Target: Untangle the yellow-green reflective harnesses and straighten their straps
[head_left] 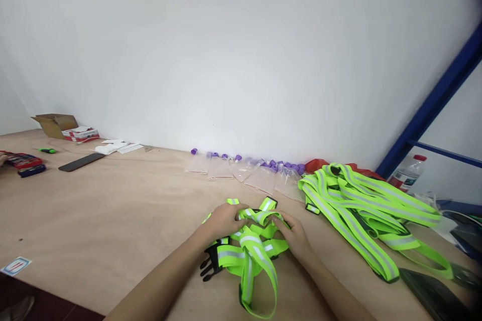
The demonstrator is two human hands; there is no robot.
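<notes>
A tangle of neon-green reflective strap [259, 256] with silver stripes lies on the table in front of me, looped and folded over itself. My left hand [226, 219] is closed on its upper left part, fingers curled round the webbing. On the upper right part, my right hand [295, 233] pinches a fold of the same strap between thumb and fingers. A black side-release buckle [212, 262] sticks out at the lower left of the bundle. Near the top, a strap end with a black slider [269, 204] points away from me. One loop hangs toward the table's near side.
To the right lies a big pile of similar green straps [350, 205], with a red-capped bottle [408, 173] behind it. Clear plastic bags [259, 179] with purple items line the wall. At far left are a cardboard box [56, 124], a dark flat bar [82, 162] and a green cutter [47, 150].
</notes>
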